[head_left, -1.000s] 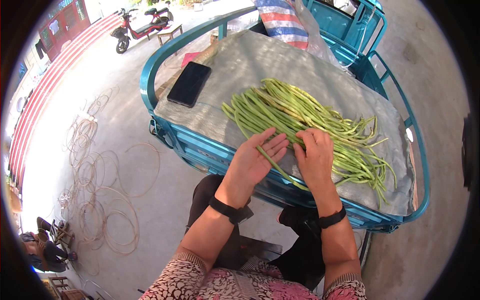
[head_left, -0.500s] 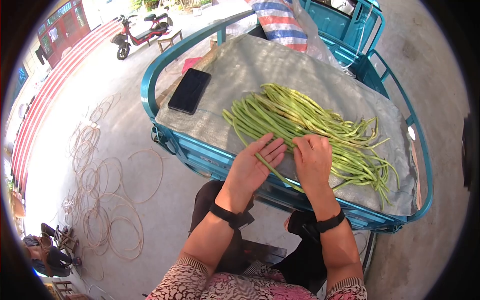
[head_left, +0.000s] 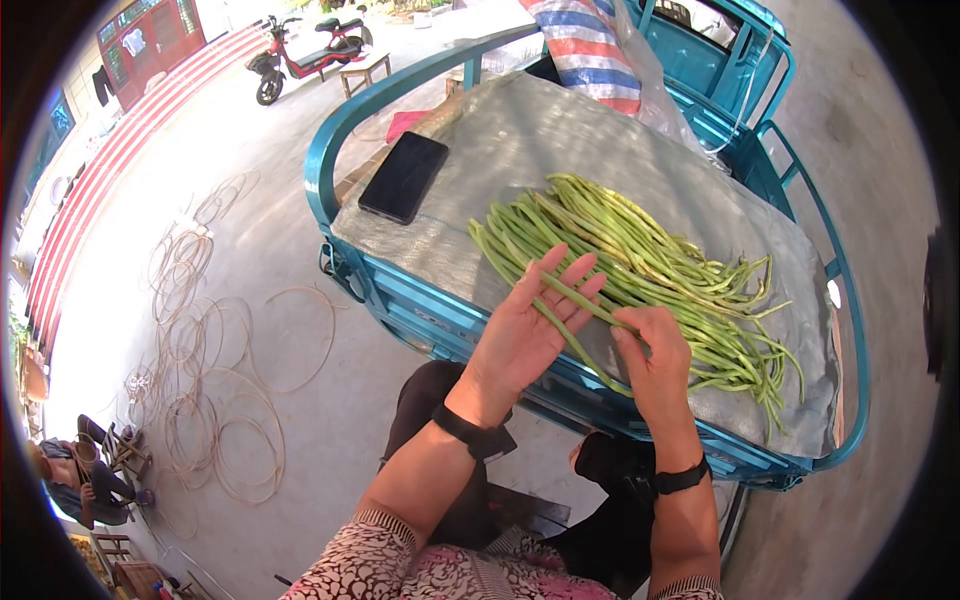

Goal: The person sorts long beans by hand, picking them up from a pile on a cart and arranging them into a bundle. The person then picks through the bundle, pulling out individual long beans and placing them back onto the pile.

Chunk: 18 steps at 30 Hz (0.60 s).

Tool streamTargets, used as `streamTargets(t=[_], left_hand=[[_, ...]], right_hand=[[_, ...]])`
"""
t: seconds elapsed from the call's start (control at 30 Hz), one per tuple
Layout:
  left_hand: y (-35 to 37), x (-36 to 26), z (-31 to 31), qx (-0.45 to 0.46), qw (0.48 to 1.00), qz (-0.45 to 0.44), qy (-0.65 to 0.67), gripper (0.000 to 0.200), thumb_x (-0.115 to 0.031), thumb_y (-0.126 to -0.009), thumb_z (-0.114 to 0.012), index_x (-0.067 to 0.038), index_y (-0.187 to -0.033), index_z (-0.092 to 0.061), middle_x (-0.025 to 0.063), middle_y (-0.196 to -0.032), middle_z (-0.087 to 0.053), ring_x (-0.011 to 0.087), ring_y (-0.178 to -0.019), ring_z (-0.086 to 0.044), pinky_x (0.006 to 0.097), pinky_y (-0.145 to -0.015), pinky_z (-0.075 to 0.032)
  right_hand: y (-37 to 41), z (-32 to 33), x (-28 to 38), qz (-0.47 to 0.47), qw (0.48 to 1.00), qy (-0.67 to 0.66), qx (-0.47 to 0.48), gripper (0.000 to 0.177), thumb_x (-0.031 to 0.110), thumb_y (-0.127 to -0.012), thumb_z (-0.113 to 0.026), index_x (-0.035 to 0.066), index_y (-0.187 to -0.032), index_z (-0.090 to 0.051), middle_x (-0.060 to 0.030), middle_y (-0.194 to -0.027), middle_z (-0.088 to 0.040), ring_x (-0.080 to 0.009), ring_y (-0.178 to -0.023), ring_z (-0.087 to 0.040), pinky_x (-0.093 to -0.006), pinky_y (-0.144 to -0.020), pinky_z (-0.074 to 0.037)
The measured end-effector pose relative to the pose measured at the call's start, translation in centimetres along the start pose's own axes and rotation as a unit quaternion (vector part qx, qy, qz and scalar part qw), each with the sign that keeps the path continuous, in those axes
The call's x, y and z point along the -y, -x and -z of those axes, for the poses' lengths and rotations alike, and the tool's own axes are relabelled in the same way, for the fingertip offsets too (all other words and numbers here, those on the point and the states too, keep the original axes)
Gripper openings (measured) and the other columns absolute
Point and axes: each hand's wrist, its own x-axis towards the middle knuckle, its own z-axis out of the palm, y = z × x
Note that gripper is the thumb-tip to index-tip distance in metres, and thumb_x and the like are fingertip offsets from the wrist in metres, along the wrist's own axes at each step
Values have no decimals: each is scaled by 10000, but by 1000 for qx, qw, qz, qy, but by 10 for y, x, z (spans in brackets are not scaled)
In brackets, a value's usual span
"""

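Observation:
Long green beans (head_left: 640, 250) lie in a pile on a grey woven sheet over the bed of a blue cart. My left hand (head_left: 530, 315) is palm up with its fingers spread, at the near left side of the pile, and a bean lies across its fingers. Beside it, my right hand (head_left: 655, 360) pinches the end of a bean between thumb and forefinger. Another bean slants below my left hand toward the cart's near edge. A black phone (head_left: 404, 177) rests on the sheet at the left.
The cart's blue rail (head_left: 322, 165) curves round the sheet. A striped sack (head_left: 590, 60) stands at the far side. On the ground to the left are loops of thin cord (head_left: 190, 345), a red scooter (head_left: 310, 58) and a seated person (head_left: 90, 480).
My right hand has moved down and right, now pinching a bean that stretches to my left hand. My left hand has lifted slightly from the pile. The view has shifted a little.

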Motion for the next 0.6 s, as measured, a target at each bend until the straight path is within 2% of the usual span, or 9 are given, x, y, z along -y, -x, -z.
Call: streamTargets(t=[0.03,0.13,0.23,0.33,0.53,0.6], left_hand=[[0,0,-2,19,1000,-6,4,579,-389,-1034,-440,-88,-1502,-275,166,-1529,-329,348,-1370,-391,454,-1149,-327],[0,2,-8,15,999,-26,11,558,-380,-1044,-420,-108,-1508,-271,114,-1376,-517,310,-1253,-506,443,-1084,-393],[-4,4,8,132,991,-22,14,513,-388,-1053,-396,-124,-1489,-336,19,-1000,-631,244,-1024,-591,413,-991,-447],[-4,9,5,121,992,-20,11,469,-404,-1056,-381,-155,-1451,-423,-41,-707,-500,183,-828,-571,391,-914,-466],[2,8,-12,96,994,-28,-42,448,-451,-1048,-357,-213,-1403,-495,-54,-638,-408,144,-730,-505,369,-869,-466],[-1,6,-4,187,982,-9,-21,442,-458,-1049,-345,-233,-1391,-509,-58,-640,-391,129,-710,-474,361,-866,-465]], right_hand=[[2,2,-2,27,999,13,11,221,8,-775,-711,76,-983,-683,-89,-880,-634,-294,-812,-611,-371,-700,-491],[6,8,-1,32,998,17,43,228,21,-761,-726,81,-979,-693,-84,-889,-638,-292,-811,-610,-376,-710,-490],[9,11,-1,33,997,27,59,242,18,-742,-738,84,-972,-700,-83,-879,-641,-290,-798,-609,-381,-704,-490],[12,16,-3,35,997,-7,67,256,9,-731,-744,88,-971,-702,-83,-862,-640,-282,-798,-609,-380,-698,-492],[16,24,-4,51,995,-18,80,256,11,-728,-751,87,-967,-700,-80,-847,-639,-282,-791,-619,-375,-698,-498],[18,25,-8,50,993,-27,108,320,64,-714,-779,92,-1017,-679,-76,-857,-641,-286,-789,-623,-387,-713,-493]])
